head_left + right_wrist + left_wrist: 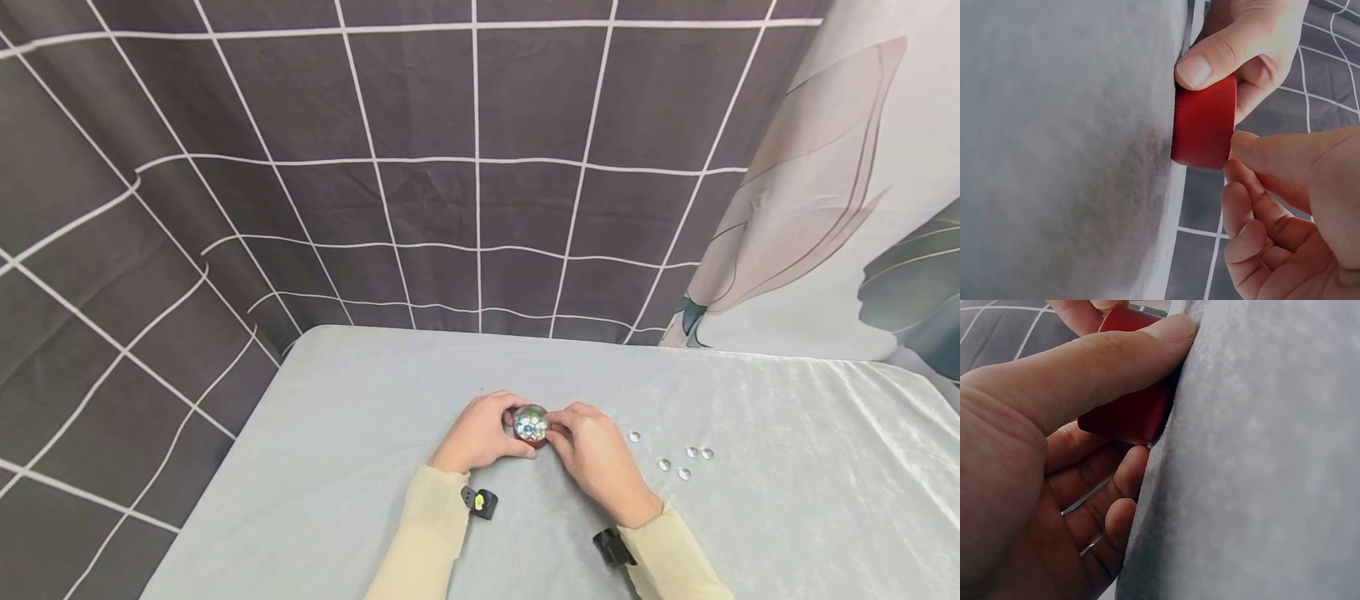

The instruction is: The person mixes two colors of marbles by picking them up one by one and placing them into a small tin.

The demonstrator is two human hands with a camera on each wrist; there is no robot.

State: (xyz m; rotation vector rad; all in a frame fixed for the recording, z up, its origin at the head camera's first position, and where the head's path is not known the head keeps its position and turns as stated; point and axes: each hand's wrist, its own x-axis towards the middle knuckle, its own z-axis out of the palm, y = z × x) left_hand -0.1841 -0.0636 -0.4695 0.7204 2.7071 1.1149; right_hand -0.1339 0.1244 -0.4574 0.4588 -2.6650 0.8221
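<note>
A small red round cup (1205,125) stands on the grey cloth, with several clear glass beads (531,427) inside, some bluish. My left hand (480,432) grips the cup from the left, thumb on the near side and fingers around the far side. My right hand (596,457) is at the cup's right rim, its thumb and forefinger close together there. The other fingers of that hand are curled, as the right wrist view shows. Whether a bead sits between those fingertips cannot be made out.
Several loose clear beads (692,452) lie on the cloth-covered table (337,467) to the right of my right hand. A dark curtain with white grid lines (427,200) hangs behind and at the left; a leaf-patterned one (810,208) hangs at the right.
</note>
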